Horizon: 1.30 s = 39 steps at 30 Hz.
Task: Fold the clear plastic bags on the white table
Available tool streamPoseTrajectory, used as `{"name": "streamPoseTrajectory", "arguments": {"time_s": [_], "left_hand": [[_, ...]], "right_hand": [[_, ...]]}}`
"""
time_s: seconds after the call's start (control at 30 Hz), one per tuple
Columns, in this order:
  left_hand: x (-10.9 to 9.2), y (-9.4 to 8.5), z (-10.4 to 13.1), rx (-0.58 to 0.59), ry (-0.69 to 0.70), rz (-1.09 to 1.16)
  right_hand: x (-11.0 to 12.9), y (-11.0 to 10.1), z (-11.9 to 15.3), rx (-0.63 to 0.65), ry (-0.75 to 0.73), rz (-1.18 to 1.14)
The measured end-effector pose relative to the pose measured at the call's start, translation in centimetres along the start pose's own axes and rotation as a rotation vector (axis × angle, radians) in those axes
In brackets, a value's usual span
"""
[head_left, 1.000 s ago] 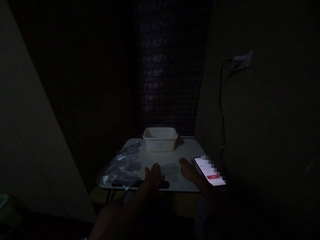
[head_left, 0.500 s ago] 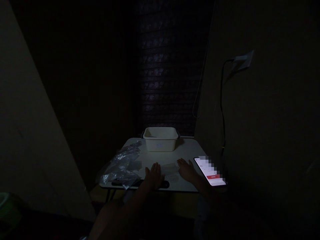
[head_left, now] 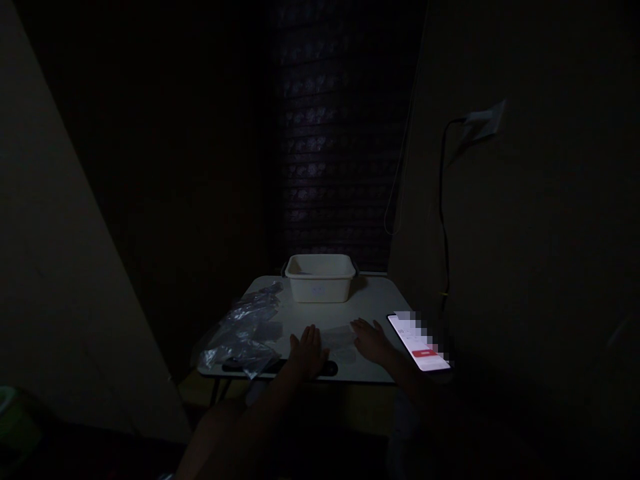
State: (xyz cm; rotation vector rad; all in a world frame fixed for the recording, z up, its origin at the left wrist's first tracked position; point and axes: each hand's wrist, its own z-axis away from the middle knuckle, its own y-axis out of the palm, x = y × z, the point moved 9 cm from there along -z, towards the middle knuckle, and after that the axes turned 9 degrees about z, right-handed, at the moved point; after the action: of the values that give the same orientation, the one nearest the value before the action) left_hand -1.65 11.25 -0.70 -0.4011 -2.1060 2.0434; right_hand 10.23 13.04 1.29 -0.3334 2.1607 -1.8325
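Note:
The room is very dark. My left hand (head_left: 309, 351) lies flat, palm down, on a small pale table (head_left: 373, 293) near its front edge. My right hand (head_left: 371, 341) also rests flat, fingers apart, a little to the right. Between the two hands lies a thin clear plastic sheet or bag (head_left: 339, 338); both hands touch its ends. A heap of clear plastic bags (head_left: 245, 330) sits to the left of my left hand. A white rectangular tub (head_left: 321, 277) stands at the table's far edge.
A lit phone (head_left: 419, 343) lies at the table's right edge, beside my right hand. A dark flat object (head_left: 250, 366) lies along the front edge. A cable (head_left: 443, 220) hangs from a wall socket (head_left: 483, 123) on the right. Walls close in on both sides.
My right hand has slid slightly left and further onto the table. My left hand has hardly moved.

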Motion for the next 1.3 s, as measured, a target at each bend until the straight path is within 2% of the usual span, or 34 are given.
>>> {"name": "streamPoseTrajectory", "arguments": {"time_s": [0.3,0.47,0.73,0.9,1.1,1.3], "left_hand": [[-0.1,-0.1,0.1,-0.030,0.007,-0.019],[-0.1,-0.1,0.2,0.010,-0.014,-0.009],[-0.7,-1.1,0.0,-0.032,0.027,-0.022],[-0.6,-1.4,0.0,-0.042,0.010,0.006],[-0.3,-0.8,0.0,-0.006,0.001,0.021],[-0.3,-0.4,0.3,0.050,0.013,0.014]], "right_hand": [[0.4,-0.4,-0.1,-0.024,-0.024,-0.011],[0.5,-0.7,0.0,-0.038,-0.027,-0.006],[1.6,-1.8,0.1,-0.062,-0.080,-0.014],[2.0,-1.3,0.4,0.012,-0.127,-0.029],[0.3,0.8,0.7,0.182,-0.032,-0.042],[-0.5,1.3,0.4,0.213,0.008,-0.047]]}}
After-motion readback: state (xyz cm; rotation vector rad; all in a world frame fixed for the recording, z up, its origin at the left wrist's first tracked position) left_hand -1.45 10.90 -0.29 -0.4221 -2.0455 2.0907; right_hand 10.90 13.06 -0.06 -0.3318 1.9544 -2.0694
